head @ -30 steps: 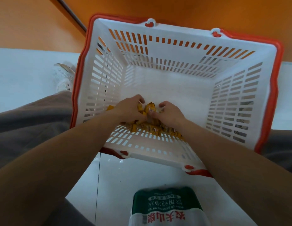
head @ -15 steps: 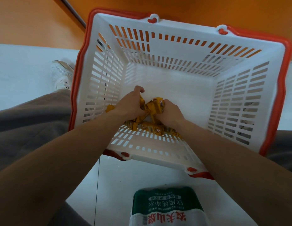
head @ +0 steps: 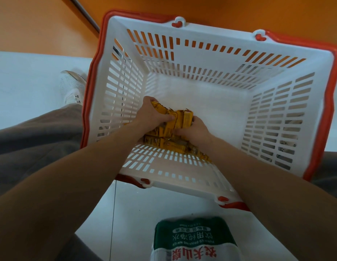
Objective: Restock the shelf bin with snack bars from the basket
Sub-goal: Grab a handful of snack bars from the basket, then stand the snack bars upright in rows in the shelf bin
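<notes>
Bars (head: 184,118) in left hand (head: 151,117), right hand (head: 196,131)

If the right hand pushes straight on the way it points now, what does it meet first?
The yellow snack bars it grips: the right hand points toward the left hand, which holds the same bundle from the other side. Depth is unclear from above.

The basket (head: 220,37) is matt slotted plastic, the snack bars (head: 184,119) glossy-wrapped, the six-o'clock water pack (head: 192,240) shiny film.
</notes>
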Demonstrator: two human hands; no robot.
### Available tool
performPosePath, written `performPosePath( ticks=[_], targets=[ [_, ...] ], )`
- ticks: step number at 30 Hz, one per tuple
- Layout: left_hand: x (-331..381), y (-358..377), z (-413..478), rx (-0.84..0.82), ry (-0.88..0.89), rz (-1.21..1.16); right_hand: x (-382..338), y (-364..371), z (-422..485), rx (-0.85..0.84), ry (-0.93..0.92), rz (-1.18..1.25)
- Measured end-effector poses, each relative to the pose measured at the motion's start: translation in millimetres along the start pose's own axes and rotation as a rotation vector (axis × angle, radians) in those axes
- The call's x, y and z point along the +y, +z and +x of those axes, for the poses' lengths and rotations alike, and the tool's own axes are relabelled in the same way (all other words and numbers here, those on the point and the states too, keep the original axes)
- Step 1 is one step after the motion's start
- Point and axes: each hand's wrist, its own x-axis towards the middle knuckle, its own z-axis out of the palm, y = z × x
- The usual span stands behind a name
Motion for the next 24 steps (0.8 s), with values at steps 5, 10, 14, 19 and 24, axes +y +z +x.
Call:
performPosePath(
  ticks=[5, 10, 14, 19, 24],
  targets=[
    [7.1, -3.0, 6.7, -0.001, 0.029, -0.071, -10.1, -4.8, 1.2, -0.008, 0.076, 0.238],
    [11.2, -4.1, 5.9, -0.045, -0.03, -0.125, -25.4, -12.1, 0.3, -0.023, 0.062, 0.274],
    [20.0, -6.0, 2.1, -0.029, -0.053, -0.253, -39.2, -13.8, -6.9, -0.075, 0.039, 0.335],
    [42.9, 0.1, -9.0, 0.061, -0.115, -0.393, -63.1, -10.6, -21.6, -0.085, -0.002, 0.426],
    [81.2, -12.4, -39.7, 0.141, -0.029, -0.342, -107.6, -10.4, -44.7, -0.11, -0.056, 0.356]
  ],
)
